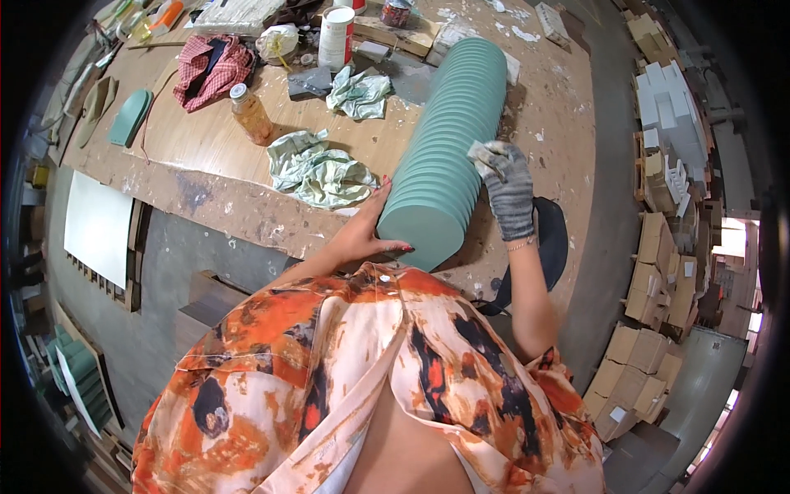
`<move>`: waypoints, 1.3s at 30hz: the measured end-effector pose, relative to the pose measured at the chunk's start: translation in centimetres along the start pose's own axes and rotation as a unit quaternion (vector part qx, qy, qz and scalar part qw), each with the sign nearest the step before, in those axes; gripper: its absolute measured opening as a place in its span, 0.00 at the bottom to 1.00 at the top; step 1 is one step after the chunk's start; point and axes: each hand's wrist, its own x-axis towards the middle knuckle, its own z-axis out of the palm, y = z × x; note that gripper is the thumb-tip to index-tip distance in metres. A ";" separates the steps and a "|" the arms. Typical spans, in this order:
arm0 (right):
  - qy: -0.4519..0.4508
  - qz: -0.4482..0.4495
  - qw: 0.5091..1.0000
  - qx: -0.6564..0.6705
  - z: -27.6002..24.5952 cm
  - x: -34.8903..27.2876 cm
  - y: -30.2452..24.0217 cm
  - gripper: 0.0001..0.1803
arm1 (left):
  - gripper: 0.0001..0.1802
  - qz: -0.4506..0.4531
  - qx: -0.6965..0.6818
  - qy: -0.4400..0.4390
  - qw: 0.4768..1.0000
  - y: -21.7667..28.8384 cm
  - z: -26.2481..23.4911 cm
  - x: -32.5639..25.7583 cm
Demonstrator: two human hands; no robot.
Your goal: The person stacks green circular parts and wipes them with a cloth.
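A long green ribbed cylinder [451,123] lies on the worktable, its flat round end [421,233] toward me. Bare and spread, my left hand [362,224] rests against the left side of that near end, fingers along the edge and thumb low by the flat face. My right hand [508,185] wears a grey knitted glove and is closed on a small whitish cloth [487,155] at the cylinder's right side. Part of what it pinches is hidden by the fingers. Left of the cylinder lies a crumpled pale-green rag [317,170].
A second rag [360,92], a jar of amber liquid [251,114], a white can [336,39] and a red checked cloth [212,70] stand or lie on the table [568,107]. A dark round object [550,243] is beside my right forearm. Cardboard boxes [634,370] are stacked at right.
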 end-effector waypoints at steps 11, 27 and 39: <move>0.189 0.156 0.965 0.097 2.4 -4.6 0.1 0.11 | 0.65 0.008 0.000 -0.006 1.000 -0.1 0.2 0.2; 0.265 0.218 0.927 0.150 2.5 -8.7 1.9 0.11 | 0.65 -0.013 -0.023 -0.016 1.000 0.3 0.0 0.1; 0.209 0.162 0.930 0.257 3.4 -2.6 2.2 0.12 | 0.65 0.009 -0.006 -0.017 1.000 0.2 -0.2 0.4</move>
